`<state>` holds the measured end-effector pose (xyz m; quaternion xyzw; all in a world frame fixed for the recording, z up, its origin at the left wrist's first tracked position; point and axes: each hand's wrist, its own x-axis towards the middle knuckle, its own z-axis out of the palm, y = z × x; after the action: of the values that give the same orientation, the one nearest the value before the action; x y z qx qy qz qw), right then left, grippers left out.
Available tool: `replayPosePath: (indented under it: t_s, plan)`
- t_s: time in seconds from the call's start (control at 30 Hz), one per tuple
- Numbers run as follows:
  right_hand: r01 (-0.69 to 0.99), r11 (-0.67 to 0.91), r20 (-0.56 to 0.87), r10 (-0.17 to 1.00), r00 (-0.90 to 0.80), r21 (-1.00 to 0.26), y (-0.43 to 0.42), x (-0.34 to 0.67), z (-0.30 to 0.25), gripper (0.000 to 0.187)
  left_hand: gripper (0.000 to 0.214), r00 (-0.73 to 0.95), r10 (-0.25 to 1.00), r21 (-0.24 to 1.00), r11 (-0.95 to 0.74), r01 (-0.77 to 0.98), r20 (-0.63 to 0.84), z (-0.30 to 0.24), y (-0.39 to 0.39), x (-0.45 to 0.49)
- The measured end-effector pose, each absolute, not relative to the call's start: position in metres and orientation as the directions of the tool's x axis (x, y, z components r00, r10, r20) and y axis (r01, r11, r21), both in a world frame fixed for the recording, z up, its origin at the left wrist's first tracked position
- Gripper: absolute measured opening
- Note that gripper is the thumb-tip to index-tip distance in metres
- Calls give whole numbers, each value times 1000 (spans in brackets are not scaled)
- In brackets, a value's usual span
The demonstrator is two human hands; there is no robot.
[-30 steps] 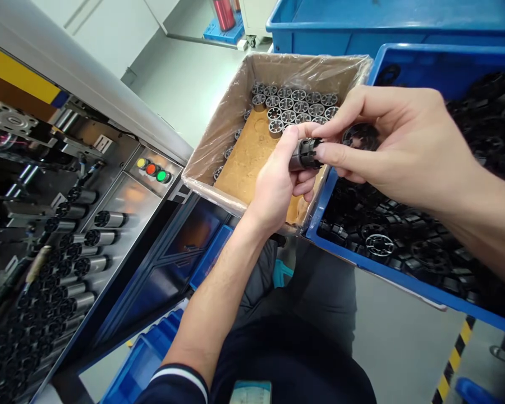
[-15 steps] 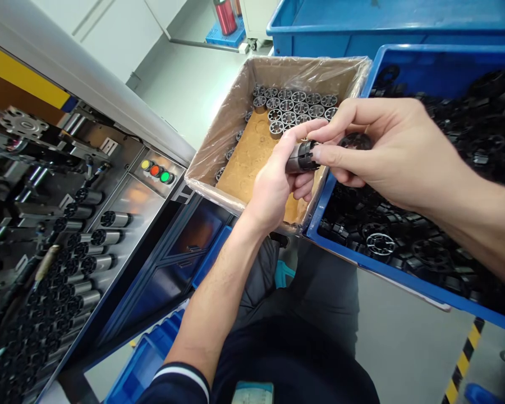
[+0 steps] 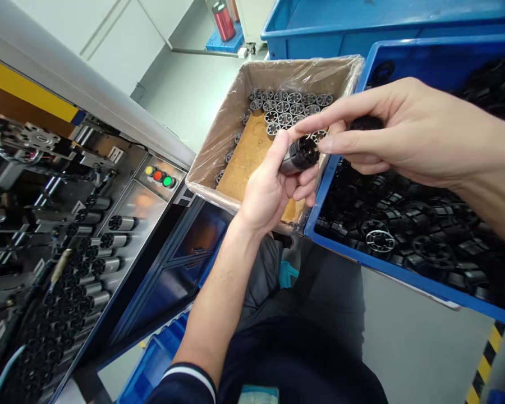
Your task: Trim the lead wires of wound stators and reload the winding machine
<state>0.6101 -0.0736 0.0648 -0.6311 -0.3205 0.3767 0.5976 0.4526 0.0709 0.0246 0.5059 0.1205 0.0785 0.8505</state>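
My left hand (image 3: 269, 188) is wrapped round a short metal cylinder (image 3: 297, 156) with a black plastic cap on its end. It holds the piece over the near corner of a plastic-lined cardboard box (image 3: 235, 101). My right hand (image 3: 404, 132) rests thumb and forefinger against the capped end of the cylinder. The other fingers of that hand curl round a second black plastic ring (image 3: 365, 122) in the palm. Several finished cylinders (image 3: 290, 104) stand in rows at the far end of the box.
A blue bin (image 3: 362, 255) full of black plastic rings stands on the right, with another blue bin (image 3: 362, 25) behind it. On the left a machine holds rows of metal cylinders (image 3: 88, 252) and a panel with yellow, red and green buttons (image 3: 159, 175).
The capped end of the cylinder has turned to face up towards me. My right fingers have slid from gripping the cap to resting on its edge. The view has shifted slightly.
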Motion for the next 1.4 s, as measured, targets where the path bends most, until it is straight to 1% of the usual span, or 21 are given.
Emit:
replayPosePath:
  t_s: [0.07, 0.13, 0.2, 0.27, 0.4, 0.5, 0.6, 0.63, 0.7, 0.77, 0.8, 0.87, 0.93, 1.0, 1.07, 1.17, 1.23, 1.33, 1.4]
  plan:
    - [-99, -94, -134, 809, 573, -991, -72, 610, 70, 37, 52, 944, 297, 883, 469, -13, -145, 25, 74, 455]
    - [-157, -65, -151, 752, 641, -986, -70, 610, 74, 37, 68, 929, 341, 898, 440, -19, -148, 23, 76, 457]
    - [-149, -42, -134, 709, 692, -988, -68, 610, 75, 35, 84, 922, 369, 913, 405, -48, -116, 20, 77, 457]
    - [-123, -46, -122, 677, 726, -991, -66, 609, 74, 37, 89, 921, 380, 918, 389, -75, -86, 17, 76, 457]
    - [-91, -93, -130, 673, 728, -991, -66, 605, 72, 35, 81, 884, 466, 920, 358, -163, -25, 18, 70, 456]
    - [23, -91, -48, 704, 708, -996, -68, 601, 72, 32, 77, 844, 537, 907, 352, -230, 6, 20, 67, 458]
    - [84, -28, 36, 746, 665, -996, -71, 596, 73, 24, 69, 804, 595, 885, 386, -260, -23, 20, 70, 462]
    - [91, -7, 55, 748, 661, -996, -72, 595, 73, 25, 66, 811, 583, 873, 416, -254, -42, 19, 72, 463]
    - [142, 9, 102, 735, 670, -990, -73, 593, 73, 25, 57, 863, 501, 843, 491, -220, -67, 18, 74, 463]
    - [272, -23, 172, 722, 670, -962, -76, 591, 72, 21, 50, 912, 403, 830, 532, -166, -76, 17, 75, 463]
    - [346, -53, 205, 720, 664, -937, -77, 591, 71, 18, 51, 920, 384, 839, 523, -148, -77, 17, 74, 462]
    - [467, -105, 257, 719, 646, -878, -79, 590, 69, 15, 63, 911, 401, 868, 482, -123, -94, 18, 72, 462]
    - [522, -123, 291, 713, 638, -844, -79, 588, 67, 18, 71, 900, 421, 878, 467, -107, -115, 19, 69, 461]
    - [523, -97, 311, 706, 636, -847, -77, 585, 64, 22, 71, 906, 403, 870, 483, -94, -126, 21, 67, 461]
    - [488, -64, 308, 703, 642, -871, -73, 582, 61, 24, 66, 918, 378, 870, 485, -83, -123, 22, 67, 459]
    - [418, 12, 300, 714, 632, -908, -70, 578, 58, 26, 47, 918, 383, 887, 453, -91, -102, 26, 65, 456]
    - [397, 43, 305, 718, 626, -917, -70, 577, 57, 25, 38, 911, 399, 894, 438, -93, -101, 31, 63, 454]
    - [404, 6, 288, 711, 642, -915, -70, 576, 57, 19, 32, 886, 447, 897, 433, -94, -123, 36, 59, 453]
    - [391, -15, 268, 702, 660, -920, -70, 576, 60, 21, 30, 884, 454, 899, 425, -110, -106, 34, 59, 454]
